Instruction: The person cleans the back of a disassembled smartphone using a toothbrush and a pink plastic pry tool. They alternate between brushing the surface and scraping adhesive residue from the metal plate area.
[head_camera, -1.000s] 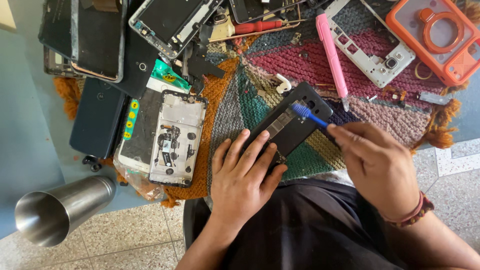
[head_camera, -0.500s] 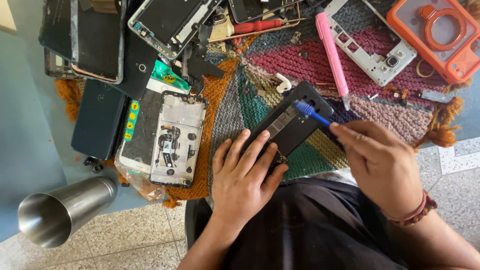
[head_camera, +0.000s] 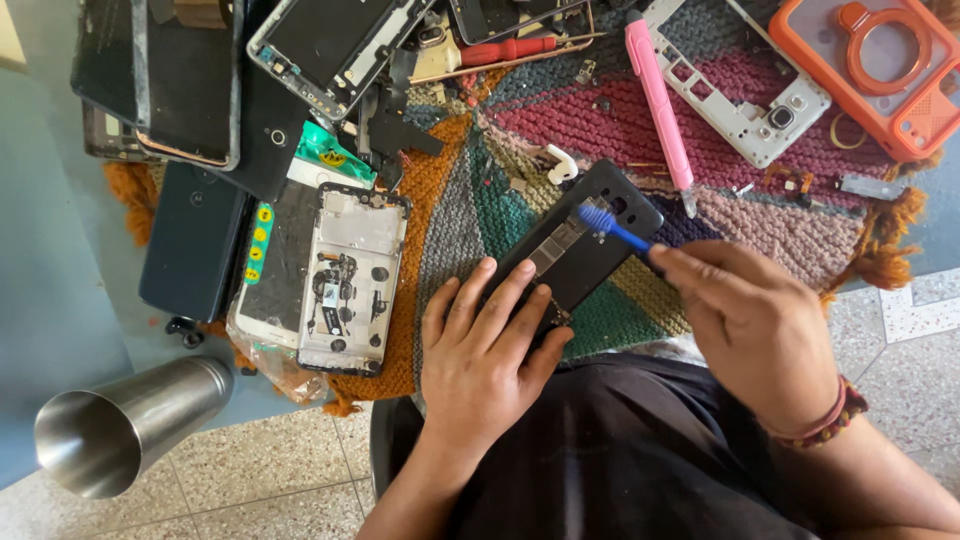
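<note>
My left hand (head_camera: 483, 350) lies flat, fingers spread, on the near end of a black opened phone body (head_camera: 590, 245), pressing it against a colourful knitted mat (head_camera: 480, 190). My right hand (head_camera: 745, 320) pinches a small blue brush (head_camera: 610, 228) whose bristles touch the phone's inner metal plate near its far end. A small white part (head_camera: 562, 165) lies just beyond the phone.
A stripped phone frame (head_camera: 352, 280) lies left of my hand. A pink tool (head_camera: 660, 100), red screwdriver (head_camera: 505, 50), white phone frame (head_camera: 745, 90), orange case (head_camera: 875, 65) and stacked dark phones (head_camera: 190, 80) crowd the far side. A steel cup (head_camera: 125, 425) lies at lower left.
The brush tip has shifted slightly left along the phone's inner plate. My left hand has stayed pressed on the phone.
</note>
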